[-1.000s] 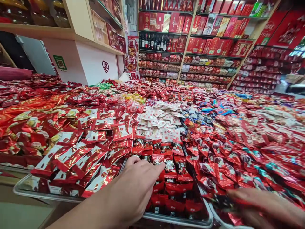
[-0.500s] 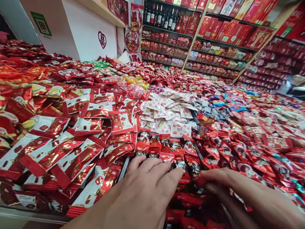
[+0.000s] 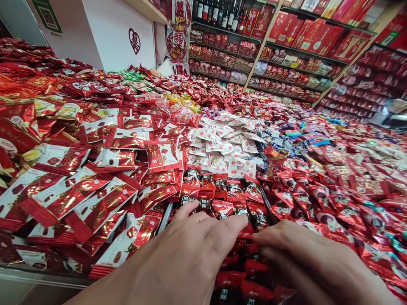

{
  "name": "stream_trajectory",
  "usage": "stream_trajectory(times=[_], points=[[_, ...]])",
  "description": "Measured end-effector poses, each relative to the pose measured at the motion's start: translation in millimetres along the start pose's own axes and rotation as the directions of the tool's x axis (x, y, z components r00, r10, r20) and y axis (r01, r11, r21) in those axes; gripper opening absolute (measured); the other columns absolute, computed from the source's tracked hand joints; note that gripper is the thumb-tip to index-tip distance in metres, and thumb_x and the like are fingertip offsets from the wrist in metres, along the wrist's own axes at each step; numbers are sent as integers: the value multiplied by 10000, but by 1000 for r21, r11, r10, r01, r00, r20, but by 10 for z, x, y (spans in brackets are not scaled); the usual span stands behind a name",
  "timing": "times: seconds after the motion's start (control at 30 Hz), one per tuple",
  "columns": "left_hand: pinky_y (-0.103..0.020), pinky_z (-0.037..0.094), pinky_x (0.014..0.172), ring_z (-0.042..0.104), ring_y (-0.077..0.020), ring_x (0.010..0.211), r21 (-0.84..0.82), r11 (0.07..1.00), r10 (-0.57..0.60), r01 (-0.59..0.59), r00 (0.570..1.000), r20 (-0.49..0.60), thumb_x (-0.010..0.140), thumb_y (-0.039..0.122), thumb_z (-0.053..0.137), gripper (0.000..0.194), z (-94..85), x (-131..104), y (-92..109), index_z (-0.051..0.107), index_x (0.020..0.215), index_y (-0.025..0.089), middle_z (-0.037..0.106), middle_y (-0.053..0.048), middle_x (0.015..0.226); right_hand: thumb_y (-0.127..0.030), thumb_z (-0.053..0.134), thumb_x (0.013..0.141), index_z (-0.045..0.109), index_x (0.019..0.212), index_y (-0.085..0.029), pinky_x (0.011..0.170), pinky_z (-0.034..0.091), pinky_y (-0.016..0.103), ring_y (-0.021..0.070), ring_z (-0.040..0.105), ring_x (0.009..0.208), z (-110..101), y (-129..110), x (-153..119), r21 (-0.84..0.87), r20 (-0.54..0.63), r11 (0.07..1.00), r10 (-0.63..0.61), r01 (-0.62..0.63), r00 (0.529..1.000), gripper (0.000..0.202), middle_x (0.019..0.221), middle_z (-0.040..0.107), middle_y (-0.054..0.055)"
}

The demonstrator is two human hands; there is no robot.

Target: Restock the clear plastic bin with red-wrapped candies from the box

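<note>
My left hand (image 3: 190, 250) lies palm down, fingers together, on a tray of small red-and-black sweet packets (image 3: 222, 192). My right hand (image 3: 302, 254) rests beside it on the same packets, its fingertips almost touching the left hand's. Neither hand visibly grips a packet. To the left lies a heap of larger red-and-white foil packets (image 3: 104, 195). Just beyond the hands sits a pile of small white packets with red print (image 3: 225, 146). Red wrapped sweets (image 3: 321, 199) fill the tray on the right.
A metal tray edge (image 3: 165, 218) shows between the heaps. The whole counter is covered with sweets. A white pillar with a red heart sign (image 3: 135, 40) stands behind. Shelves of red boxes (image 3: 305, 34) and wine bottles (image 3: 219, 12) line the back wall.
My right hand moved left from the right-hand tray onto the red-and-black packets beside my left hand. The view dropped and moved closer to the counter.
</note>
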State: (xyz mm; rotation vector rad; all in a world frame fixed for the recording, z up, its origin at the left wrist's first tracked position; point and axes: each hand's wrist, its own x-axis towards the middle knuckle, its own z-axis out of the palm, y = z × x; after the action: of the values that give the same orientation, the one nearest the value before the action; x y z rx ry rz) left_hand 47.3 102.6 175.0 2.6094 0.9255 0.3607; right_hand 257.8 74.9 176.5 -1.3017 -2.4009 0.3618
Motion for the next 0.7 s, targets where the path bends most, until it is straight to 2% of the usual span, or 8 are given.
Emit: stream_trajectory(times=[0.13,0.27,0.43,0.53,0.7], points=[[-402,430,824,510,-211,924,-52,997,-48,48,999,19,757,111,347,584,11,-30,-20,196,1293,288,572,-34,1013,-125,424,793,567,837,-227,552,458,201,112,560,618,36,-70,60,0,114,999,35,-35,993,181,712,607,11],[-356,439,812,493,-185,936,-118,991,-68,70,997,20,781,92,341,589,21,-39,-36,186,1288,346,553,-4,1047,-124,397,800,586,723,-206,555,418,229,124,528,610,31,-130,90,-48,185,994,107,-100,977,220,651,586,12],[-318,401,881,482,-155,1004,-161,987,-33,25,998,-46,798,100,349,503,8,-45,-24,306,1245,327,507,24,1176,-149,420,795,623,728,-201,589,376,262,149,499,629,32,-138,102,-150,130,976,180,-160,975,221,627,585,23],[-323,420,848,518,-161,964,-165,986,-41,28,996,-80,809,141,359,441,6,-43,-9,352,1220,302,553,10,1119,-168,439,788,641,750,-203,555,356,250,154,493,614,48,-131,106,-193,125,954,254,-227,959,208,621,593,27],[-291,426,816,551,-155,918,-167,986,1,-19,994,-111,789,131,398,351,24,-13,-9,493,1095,274,604,9,1039,-169,386,805,628,837,-212,587,353,238,143,524,637,-29,-172,81,-141,119,964,243,-226,963,248,693,620,21]])
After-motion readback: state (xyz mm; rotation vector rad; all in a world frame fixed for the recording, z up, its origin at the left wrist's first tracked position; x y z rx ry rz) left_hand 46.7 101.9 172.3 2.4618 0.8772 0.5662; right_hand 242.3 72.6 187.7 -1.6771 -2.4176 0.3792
